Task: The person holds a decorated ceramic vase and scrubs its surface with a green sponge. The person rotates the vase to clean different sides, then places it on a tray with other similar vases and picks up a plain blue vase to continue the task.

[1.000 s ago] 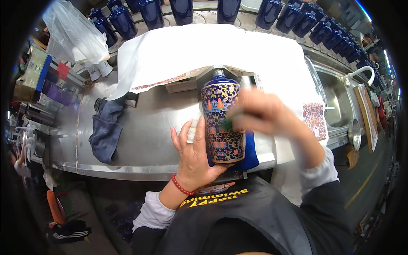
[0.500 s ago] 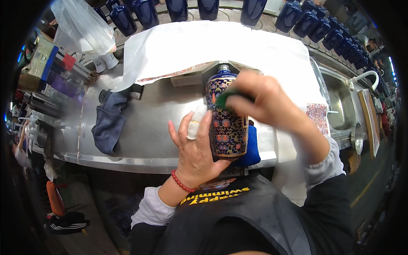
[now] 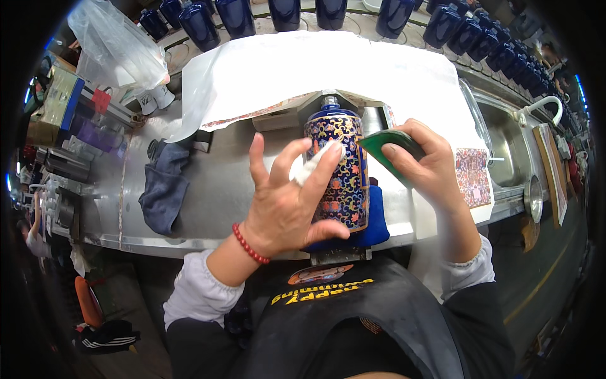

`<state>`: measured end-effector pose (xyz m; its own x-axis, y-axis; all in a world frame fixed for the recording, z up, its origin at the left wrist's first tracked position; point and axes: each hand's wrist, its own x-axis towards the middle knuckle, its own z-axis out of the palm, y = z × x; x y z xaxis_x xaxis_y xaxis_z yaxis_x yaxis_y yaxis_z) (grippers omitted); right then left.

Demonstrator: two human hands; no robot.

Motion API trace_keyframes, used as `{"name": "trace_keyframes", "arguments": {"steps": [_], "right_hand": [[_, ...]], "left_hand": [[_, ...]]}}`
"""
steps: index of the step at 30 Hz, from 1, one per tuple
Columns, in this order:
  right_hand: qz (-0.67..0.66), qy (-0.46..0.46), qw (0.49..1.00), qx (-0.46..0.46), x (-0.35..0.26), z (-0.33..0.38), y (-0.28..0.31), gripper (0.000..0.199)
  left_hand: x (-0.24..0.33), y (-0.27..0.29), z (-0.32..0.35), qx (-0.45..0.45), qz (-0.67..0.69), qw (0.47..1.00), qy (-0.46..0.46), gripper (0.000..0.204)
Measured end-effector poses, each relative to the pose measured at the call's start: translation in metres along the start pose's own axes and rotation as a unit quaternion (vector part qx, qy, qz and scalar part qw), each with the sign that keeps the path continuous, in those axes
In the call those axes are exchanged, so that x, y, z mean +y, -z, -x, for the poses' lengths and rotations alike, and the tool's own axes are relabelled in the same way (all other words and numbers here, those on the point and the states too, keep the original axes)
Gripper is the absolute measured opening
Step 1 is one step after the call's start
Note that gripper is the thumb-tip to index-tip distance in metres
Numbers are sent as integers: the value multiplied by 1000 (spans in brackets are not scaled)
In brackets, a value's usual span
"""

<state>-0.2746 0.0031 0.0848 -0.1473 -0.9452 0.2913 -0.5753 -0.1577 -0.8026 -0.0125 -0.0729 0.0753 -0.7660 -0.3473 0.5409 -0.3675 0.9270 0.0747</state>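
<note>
A dark blue bottle, covered in an ornate multicoloured floral pattern, lies in front of me with its neck pointing away. My left hand is over its left side, fingers spread. One finger, wrapped in white material, reaches onto the patterned surface. Between the thumb and fingers of my right hand is a flat green scraper. Its pointed corner is at the bottle's upper right side; whether it touches is unclear. Under the bottle, a bright blue cloth shows at the right.
White sheets cover the far side of the metal worktop. A grey-blue cloth lies at left. On the right are a patterned sheet and a sink with a white tap. Plain blue bottles stand along the back.
My right hand has moved right with the scraper, off the bottle's face. My left hand has shifted from the bottle's side, and its wrapped finger now reaches onto the pattern.
</note>
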Motion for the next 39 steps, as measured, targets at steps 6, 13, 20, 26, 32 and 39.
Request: {"name": "trace_keyframes", "arguments": {"steps": [6,13,20,26,32,39], "right_hand": [[78,156,985,17,0,-2,-6,20],[21,138,982,-130,-42,-59,-15,20],[30,314,935,-165,-33,-55,-10,17],[178,400,899,-14,-25,-44,-11,20],[4,202,979,-28,-18,-49,-5,20],[-60,292,924,-240,-25,-41,-6,23]], "left_hand": [[30,2,20,-7,4,1000,7,99],[68,-20,38,49,13,996,69,75],[65,-25,27,42,-28,992,119,73],[59,-29,35,66,58,988,124,86],[57,-24,38,36,52,986,153,92],[55,-21,33,10,11,985,170,101]]}}
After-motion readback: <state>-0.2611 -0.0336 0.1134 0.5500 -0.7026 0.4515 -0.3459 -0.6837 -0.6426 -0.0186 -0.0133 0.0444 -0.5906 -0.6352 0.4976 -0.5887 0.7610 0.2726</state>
